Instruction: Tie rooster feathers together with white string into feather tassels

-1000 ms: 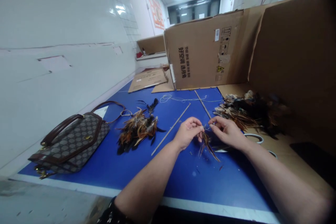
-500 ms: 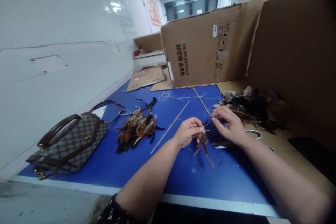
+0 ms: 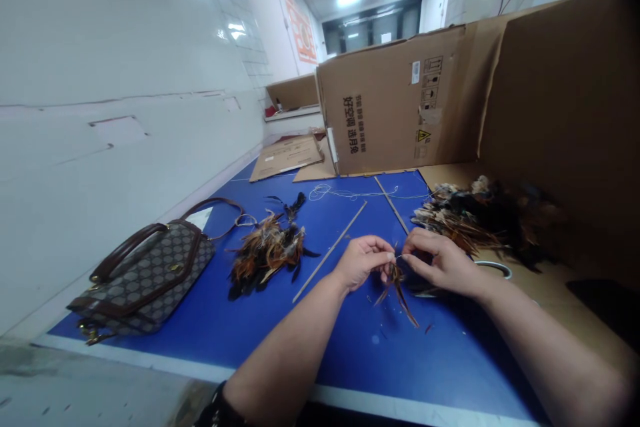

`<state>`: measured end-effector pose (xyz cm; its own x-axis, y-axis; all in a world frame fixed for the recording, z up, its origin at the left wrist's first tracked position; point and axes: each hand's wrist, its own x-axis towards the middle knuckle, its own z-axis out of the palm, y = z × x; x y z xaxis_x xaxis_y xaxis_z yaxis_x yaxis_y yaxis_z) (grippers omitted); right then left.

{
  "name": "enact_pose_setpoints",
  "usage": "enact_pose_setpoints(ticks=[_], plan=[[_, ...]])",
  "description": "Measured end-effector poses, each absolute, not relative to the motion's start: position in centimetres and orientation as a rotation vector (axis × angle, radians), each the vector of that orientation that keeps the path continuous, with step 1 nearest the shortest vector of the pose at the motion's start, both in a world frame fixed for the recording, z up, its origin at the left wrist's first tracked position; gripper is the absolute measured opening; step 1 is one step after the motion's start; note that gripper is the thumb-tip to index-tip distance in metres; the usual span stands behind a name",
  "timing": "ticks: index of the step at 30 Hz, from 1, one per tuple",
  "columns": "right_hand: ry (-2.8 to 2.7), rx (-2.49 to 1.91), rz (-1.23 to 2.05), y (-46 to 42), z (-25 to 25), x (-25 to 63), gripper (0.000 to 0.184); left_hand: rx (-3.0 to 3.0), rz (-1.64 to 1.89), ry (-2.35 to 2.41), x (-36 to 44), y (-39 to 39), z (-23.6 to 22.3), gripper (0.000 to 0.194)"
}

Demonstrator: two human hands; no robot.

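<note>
Between thumb and fingers, my left hand (image 3: 367, 262) pinches a small bunch of brown feathers (image 3: 400, 293), whose tips hang down over the blue table. My right hand (image 3: 443, 260) is closed beside it, its thumb and forefinger gripping a thin pale thread at the top of the bunch. Only a hand's small gap separates the fingertips. Under my right hand lies a pair of scissors (image 3: 495, 268), with the blades mostly hidden. To the left of my hands rests a pile of brown and black feathers (image 3: 267, 250).
A patterned handbag (image 3: 150, 273) stands at the left. Two thin strips, one being the left strip (image 3: 330, 250), lie on the blue table (image 3: 280, 347). Loose thread (image 3: 325, 192) curls at the back. More feathers (image 3: 480, 213) lie at right before a large cardboard box (image 3: 390, 107).
My right hand has come in toward my left hand and now pinches the thread at the feather bunch. The whole view has shifted slightly.
</note>
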<state>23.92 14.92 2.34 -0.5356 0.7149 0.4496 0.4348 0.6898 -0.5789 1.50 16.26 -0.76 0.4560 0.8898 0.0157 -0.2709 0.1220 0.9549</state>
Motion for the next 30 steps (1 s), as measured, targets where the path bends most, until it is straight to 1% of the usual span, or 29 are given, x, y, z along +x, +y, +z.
enact_pose_setpoints(ticks=[3,8,13,16,20,22,24,27,30], plan=[[-2.211,-0.885,0.551,14.7,2.4,23.6,0.014,1.196,0.902,0.693,1.5,16.2,-0.8,0.04],[-2.272,-0.875,0.456,14.4,2.2,23.1,0.006,1.248,0.836,0.72,1.5,16.0,-0.5,0.042],[-2.27,-0.833,0.487,14.2,1.9,22.3,0.011,1.289,0.779,0.755,1.7,15.7,-0.8,0.041],[-2.183,-0.852,0.67,14.3,1.5,22.0,0.012,1.303,0.797,0.77,1.7,15.7,-0.6,0.039],[-2.0,-1.028,1.127,14.6,0.9,22.4,0.031,1.294,0.849,0.768,1.5,15.7,0.1,0.038],[-1.987,-1.025,1.222,14.8,0.8,22.7,0.04,1.296,0.856,0.762,1.4,15.7,0.3,0.038],[-2.016,-1.003,1.142,15.1,0.8,23.1,0.04,1.301,0.855,0.767,1.2,15.8,0.3,0.037],[-2.146,-0.999,0.84,15.4,1.1,23.6,0.029,1.306,0.828,0.787,1.2,16.0,0.1,0.036],[-2.229,-0.981,0.573,15.6,1.4,23.8,0.027,1.319,0.778,0.802,1.2,16.0,-0.2,0.037]])
